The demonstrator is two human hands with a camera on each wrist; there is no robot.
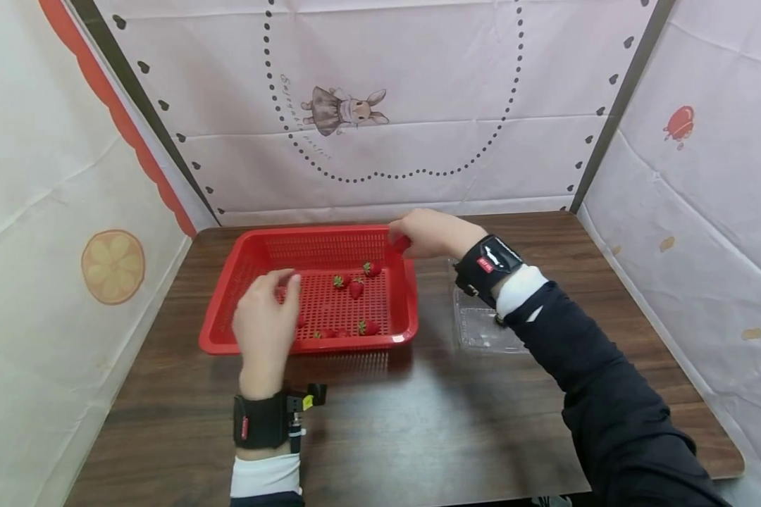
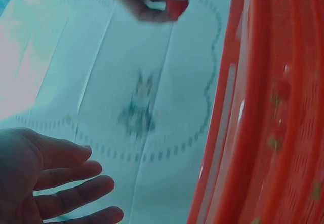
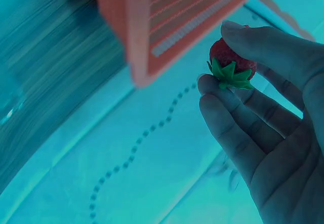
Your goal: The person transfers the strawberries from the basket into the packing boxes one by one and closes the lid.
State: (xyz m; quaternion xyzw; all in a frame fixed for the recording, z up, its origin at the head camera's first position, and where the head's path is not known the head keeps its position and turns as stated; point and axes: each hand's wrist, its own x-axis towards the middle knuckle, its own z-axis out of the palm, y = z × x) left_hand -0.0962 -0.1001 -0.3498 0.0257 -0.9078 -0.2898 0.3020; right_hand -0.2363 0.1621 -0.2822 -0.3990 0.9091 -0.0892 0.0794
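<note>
My right hand [image 1: 432, 234] is above the right rim of the red basket [image 1: 406, 336], pinching a strawberry [image 3: 230, 62] between thumb and fingertips. Its green leaves show in the right wrist view. My left hand [image 1: 266, 325] hovers over the basket's front left part, its fingers loosely bent and apart and holding nothing, as the left wrist view [image 2: 61, 183] shows. Inside the basket lie several more strawberries [image 1: 356, 288], some near the back right and others along the front wall. The left hand hides part of the basket's left side.
To the right of the basket, a transparent plastic box [image 1: 488, 334] stands on the brown wooden table [image 1: 380, 422], partly covered by my right forearm. A small dark thing shows in it. Printed cloth walls [image 1: 393, 63] enclose the table at the back and both sides.
</note>
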